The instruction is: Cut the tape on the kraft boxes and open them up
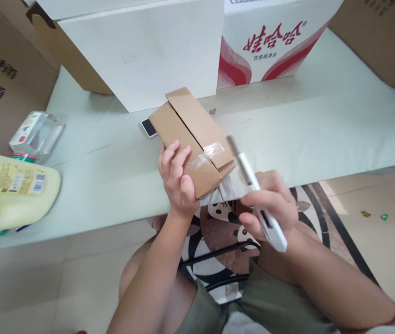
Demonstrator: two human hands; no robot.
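Cardboard box (pixel 192 139), flaps taped, gripped by fingers of the left hand (pixel 177 181). White utility knife (pixel 252 178), blade extended, clasped in fingers of the right hand (pixel 275 202)

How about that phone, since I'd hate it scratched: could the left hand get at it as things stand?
Probably not easily: the left hand holds the cardboard box, whose corner hides part of the phone.
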